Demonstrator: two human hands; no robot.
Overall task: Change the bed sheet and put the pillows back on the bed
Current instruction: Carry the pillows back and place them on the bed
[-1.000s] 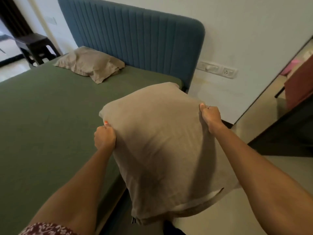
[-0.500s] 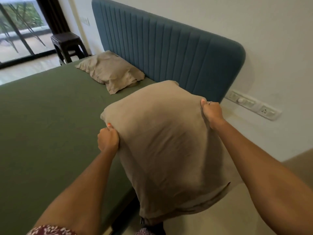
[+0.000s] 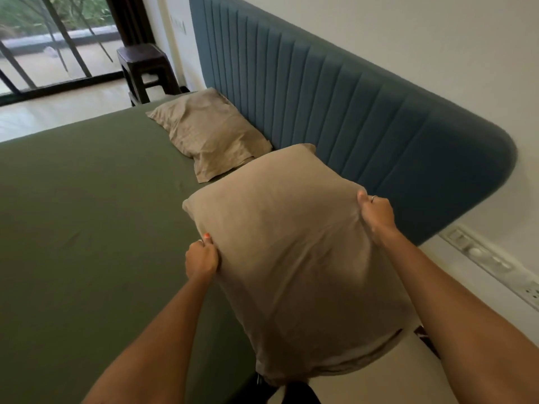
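Both arms reach out, left hand [image 3: 201, 258] pinching the pillow's [image 3: 294, 258] left edge at 9 o'clock, right hand [image 3: 376, 212] gripping its edge at 2 o'clock. The pillow hangs over the green bed's [image 3: 87, 217] near corner, by the headboard [image 3: 364, 112]. Since a second ago it's swung closer to the second pillow [image 3: 210, 132] at 11 o'clock.

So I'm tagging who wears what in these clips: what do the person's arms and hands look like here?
Both forearms are bare, with no sleeves over them. The left hand has an orange-painted thumbnail and a thin ring. The right hand also wears a thin ring. No watch or bracelet shows.
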